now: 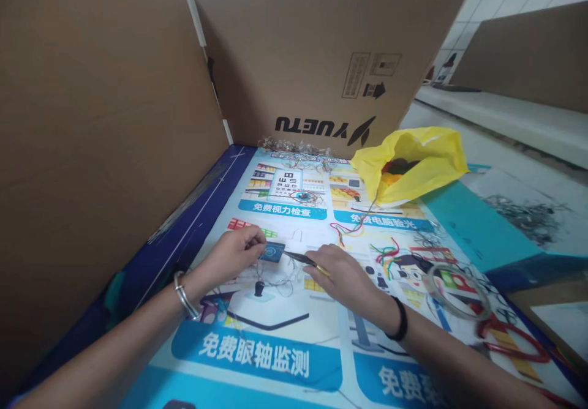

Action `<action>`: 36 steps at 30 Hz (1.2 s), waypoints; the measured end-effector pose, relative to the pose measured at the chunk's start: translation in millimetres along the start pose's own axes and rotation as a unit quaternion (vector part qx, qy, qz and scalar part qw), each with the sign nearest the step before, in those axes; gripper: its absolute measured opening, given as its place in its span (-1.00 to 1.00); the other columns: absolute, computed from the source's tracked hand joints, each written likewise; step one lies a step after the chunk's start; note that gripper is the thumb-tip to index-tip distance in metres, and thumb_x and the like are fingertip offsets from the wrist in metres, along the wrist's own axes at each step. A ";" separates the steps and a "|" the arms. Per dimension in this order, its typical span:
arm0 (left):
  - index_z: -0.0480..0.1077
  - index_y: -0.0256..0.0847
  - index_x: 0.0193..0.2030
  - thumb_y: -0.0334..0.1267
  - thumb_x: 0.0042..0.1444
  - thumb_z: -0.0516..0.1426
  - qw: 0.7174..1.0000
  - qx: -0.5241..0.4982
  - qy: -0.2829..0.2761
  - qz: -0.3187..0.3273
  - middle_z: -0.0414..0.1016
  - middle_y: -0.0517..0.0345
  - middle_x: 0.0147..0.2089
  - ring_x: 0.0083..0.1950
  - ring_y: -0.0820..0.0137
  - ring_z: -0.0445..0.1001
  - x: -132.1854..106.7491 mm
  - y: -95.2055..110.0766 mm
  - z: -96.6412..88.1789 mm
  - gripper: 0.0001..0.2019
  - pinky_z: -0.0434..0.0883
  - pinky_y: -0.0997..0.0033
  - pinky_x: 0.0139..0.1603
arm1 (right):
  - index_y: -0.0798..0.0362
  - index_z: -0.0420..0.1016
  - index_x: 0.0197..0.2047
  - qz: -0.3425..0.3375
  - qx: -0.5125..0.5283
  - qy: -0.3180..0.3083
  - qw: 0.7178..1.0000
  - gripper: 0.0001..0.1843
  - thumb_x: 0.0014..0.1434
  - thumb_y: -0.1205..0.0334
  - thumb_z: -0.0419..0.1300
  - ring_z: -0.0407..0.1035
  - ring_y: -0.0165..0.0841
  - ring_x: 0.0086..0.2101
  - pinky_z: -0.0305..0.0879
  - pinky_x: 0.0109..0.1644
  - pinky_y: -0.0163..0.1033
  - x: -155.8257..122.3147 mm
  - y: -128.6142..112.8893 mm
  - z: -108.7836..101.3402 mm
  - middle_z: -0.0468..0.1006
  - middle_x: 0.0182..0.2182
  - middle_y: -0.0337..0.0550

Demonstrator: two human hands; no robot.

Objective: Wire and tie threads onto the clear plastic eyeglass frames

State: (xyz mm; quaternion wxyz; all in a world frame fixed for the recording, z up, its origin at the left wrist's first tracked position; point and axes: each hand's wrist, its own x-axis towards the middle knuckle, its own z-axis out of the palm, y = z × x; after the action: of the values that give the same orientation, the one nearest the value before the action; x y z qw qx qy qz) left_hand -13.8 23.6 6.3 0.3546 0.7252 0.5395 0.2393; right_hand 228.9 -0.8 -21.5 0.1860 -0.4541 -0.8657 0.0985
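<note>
My left hand (234, 253) pinches a small dark blue bead-like piece (272, 251) just above the printed poster (285, 360) that covers the table. My right hand (337, 273) is closed around a thin dark tool with a yellow handle (301, 259), and its tip points at the blue piece. Thin clear wire or thread (275, 280) lies in loops under both hands. A silver bangle sits on my left wrist and a black band on my right.
Cardboard walls (92, 121) stand at the left and back. A yellow plastic bag (413, 161) lies at the back right, with coloured strings (367, 237) trailing from it. A tape roll (454, 289) and red-handled scissors (509, 341) lie at the right. Small wire pieces (298, 149) line the back wall.
</note>
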 end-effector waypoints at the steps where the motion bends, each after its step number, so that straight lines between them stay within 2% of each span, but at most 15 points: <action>1: 0.32 -0.21 -0.38 -0.27 0.03 0.02 1.000 0.011 -0.003 0.003 0.33 0.28 -0.51 -0.49 0.49 0.32 0.2 2.9 -0.3 -0.91 0.20 0.54 -0.50 | 0.06 0.43 -0.16 -0.006 0.005 0.003 1.000 -0.74 0.22 0.11 0.03 0.31 -0.29 -0.27 0.23 -0.19 -0.24 0.3 0.4 0.0 0.46 -0.36 -0.11; 10: 0.37 -0.18 -0.33 -0.34 0.03 -0.03 0.993 0.091 -0.053 0.053 0.40 0.24 -0.42 -0.41 0.46 0.31 10.1 25.5 1.9 -0.84 0.19 0.51 -0.42 | 0.06 0.42 -0.18 -0.036 -0.031 0.040 0.998 -0.78 0.21 0.15 0.05 0.28 -0.31 -0.30 0.21 -0.20 -0.24 1.4 5.5 -7.9 0.44 -0.38 -0.12; 14: 0.34 -0.20 -0.35 -0.35 0.03 -0.02 0.997 0.038 -0.039 0.051 0.37 0.25 -0.43 -0.40 0.47 0.29 16.3 23.5 11.3 -0.87 0.19 0.51 -0.41 | 0.05 0.42 -0.19 -0.030 -0.050 0.048 0.997 -0.79 0.21 0.16 0.04 0.28 -0.32 -0.30 0.21 -0.21 -0.24 -1.9 11.1 -10.9 0.43 -0.39 -0.12; 18: 0.32 -0.22 -0.34 -0.34 0.04 -0.01 0.997 -0.037 -0.051 0.047 0.34 0.25 -0.44 -0.42 0.50 0.26 17.7 20.5 17.7 -0.90 0.20 0.52 -0.41 | 0.06 0.41 -0.18 -0.029 -0.029 0.074 0.996 -0.80 0.22 0.16 0.04 0.30 -0.33 -0.30 0.23 -0.20 -0.25 -4.4 16.0 -8.5 0.44 -0.39 -0.12; 23: 0.32 -0.23 -0.34 -0.35 0.05 -0.02 0.995 -0.048 -0.064 0.052 0.36 0.23 -0.40 -0.37 0.48 0.29 14.3 19.0 17.5 -0.89 0.23 0.49 -0.34 | 0.07 0.41 -0.18 -0.046 -0.020 0.099 0.994 -0.80 0.22 0.17 0.04 0.30 -0.33 -0.31 0.25 -0.20 -0.24 -4.7 12.7 -7.9 0.44 -0.40 -0.12; 30: 0.33 -0.22 -0.34 -0.34 0.07 -0.03 0.995 -0.055 -0.076 0.043 0.36 0.21 -0.40 -0.35 0.46 0.29 13.5 13.6 18.4 -0.88 0.24 0.47 -0.33 | 0.09 0.42 -0.20 -0.063 -0.089 0.091 0.990 -0.82 0.19 0.21 0.08 0.27 -0.31 -0.31 0.24 -0.18 -0.22 -5.5 3.7 -13.1 0.40 -0.43 -0.11; 36: 0.34 -0.22 -0.34 -0.36 0.06 -0.01 0.994 -0.066 -0.080 0.044 0.37 0.22 -0.40 -0.35 0.47 0.30 15.2 9.7 20.6 -0.88 0.25 0.48 -0.31 | 0.10 0.44 -0.20 -0.059 -0.105 0.091 0.989 -0.81 0.20 0.22 0.06 0.26 -0.29 -0.32 0.25 -0.21 -0.20 -4.6 3.1 -13.2 0.40 -0.43 -0.09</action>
State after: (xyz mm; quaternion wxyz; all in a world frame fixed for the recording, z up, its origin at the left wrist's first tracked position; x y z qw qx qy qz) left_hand 11.7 31.2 0.1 0.4326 0.7403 0.4601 0.2306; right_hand 239.1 -2.8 -11.6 0.2209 -0.4259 -0.8762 -0.0455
